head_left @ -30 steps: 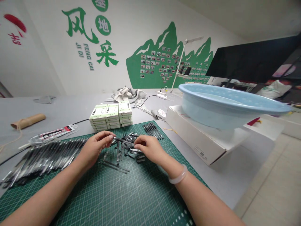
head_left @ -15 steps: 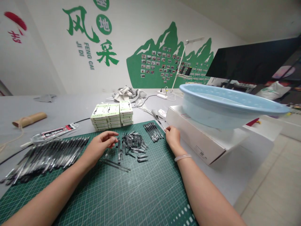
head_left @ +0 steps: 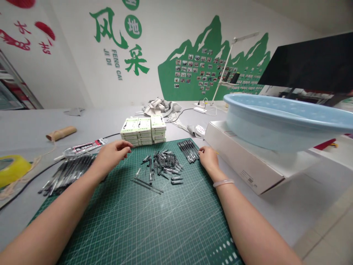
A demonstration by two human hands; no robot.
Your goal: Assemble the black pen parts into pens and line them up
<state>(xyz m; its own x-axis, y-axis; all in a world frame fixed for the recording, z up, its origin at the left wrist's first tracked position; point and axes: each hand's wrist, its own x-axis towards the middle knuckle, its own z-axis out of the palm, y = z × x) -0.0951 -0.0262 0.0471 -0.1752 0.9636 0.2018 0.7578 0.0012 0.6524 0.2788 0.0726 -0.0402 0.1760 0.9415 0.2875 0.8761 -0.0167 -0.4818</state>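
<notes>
My right hand (head_left: 209, 158), fingers closed, is at the right end of a row of dark pens (head_left: 188, 151) on a green cutting mat (head_left: 154, 228). Its fingertips seem to pinch the end pen, mostly hidden by the hand. My left hand (head_left: 110, 156) hovers with loosely curled fingers, nothing visible in them, beside a large pile of clear-barrelled pens (head_left: 71, 171). Between the hands lies a heap of small black and clear pen parts (head_left: 167, 162). Thin refills (head_left: 147, 186) lie in front of it.
Stacked small white-green boxes (head_left: 143, 130) stand behind the mat. At right, a blue basin (head_left: 270, 127) rests on a white carton (head_left: 239, 162). Yellow tape (head_left: 15, 171), a bamboo piece (head_left: 61, 133), a plastic packet (head_left: 84, 147) and cloth (head_left: 161, 107) lie around.
The view has swung left. My right hand has come down to the row's end with the pen it held. My left hand has moved away from the loose parts, towards the pen pile.
</notes>
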